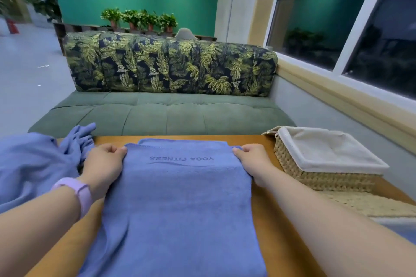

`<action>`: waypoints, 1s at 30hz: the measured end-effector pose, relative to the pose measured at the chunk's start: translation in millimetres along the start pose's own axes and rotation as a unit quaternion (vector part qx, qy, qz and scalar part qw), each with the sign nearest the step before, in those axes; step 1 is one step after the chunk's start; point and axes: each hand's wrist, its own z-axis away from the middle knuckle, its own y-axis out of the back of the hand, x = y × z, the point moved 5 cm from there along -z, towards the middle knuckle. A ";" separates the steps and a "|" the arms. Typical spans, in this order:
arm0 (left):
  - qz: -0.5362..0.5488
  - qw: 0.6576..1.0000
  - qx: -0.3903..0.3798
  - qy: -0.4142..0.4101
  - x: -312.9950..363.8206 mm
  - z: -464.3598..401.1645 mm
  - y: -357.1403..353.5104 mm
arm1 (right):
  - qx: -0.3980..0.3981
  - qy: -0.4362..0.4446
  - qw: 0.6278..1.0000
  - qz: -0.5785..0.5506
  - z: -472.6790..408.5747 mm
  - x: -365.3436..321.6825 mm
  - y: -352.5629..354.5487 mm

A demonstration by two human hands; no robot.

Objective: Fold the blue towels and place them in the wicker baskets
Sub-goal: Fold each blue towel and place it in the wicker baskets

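A blue towel (180,198) printed "YOGA FITNESS" lies folded lengthwise on the wooden table (276,227), running from the far edge toward me. My left hand (102,164) pinches its far left corner and my right hand (253,161) pinches its far right corner. A second layer of the towel peeks out beyond the held edge. A crumpled heap of more blue towels (38,164) lies at the table's left. A wicker basket (324,177) with a white cloth liner stands at the right, with nothing in it.
A second wicker piece (369,204) lies flat in front of the basket at the right edge. Beyond the table is a green sofa (162,112) with leaf-print cushions. A window wall (351,36) runs along the right.
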 end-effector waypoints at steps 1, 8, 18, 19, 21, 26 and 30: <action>-0.011 1.000 0.007 -0.003 1.5 -10.3 -6.1 | 0.008 0.004 1.000 0.006 -11.7 0.9 -3.5; -0.069 0.997 0.047 0.004 10.0 -61.1 -42.1 | 0.028 0.013 0.998 0.052 -80.7 -1.8 -15.9; -0.292 0.954 0.070 -0.019 6.3 -70.1 -55.4 | 0.095 0.056 0.979 0.170 -103.9 -0.1 -32.6; -0.299 0.950 0.084 -0.019 9.4 -69.1 -55.3 | 0.107 0.068 0.968 0.215 -99.8 -4.5 -30.7; -0.343 0.928 0.124 -0.078 24.2 -61.9 -59.1 | 0.125 0.126 0.935 0.309 -86.3 -20.8 -32.0; -0.398 0.879 0.046 -0.258 51.2 -4.7 -107.4 | 0.038 0.213 0.883 0.416 -30.6 -47.7 -82.7; -0.418 0.869 -0.102 -0.245 36.2 45.2 -135.5 | -0.055 0.191 0.879 0.432 14.0 -43.4 -110.5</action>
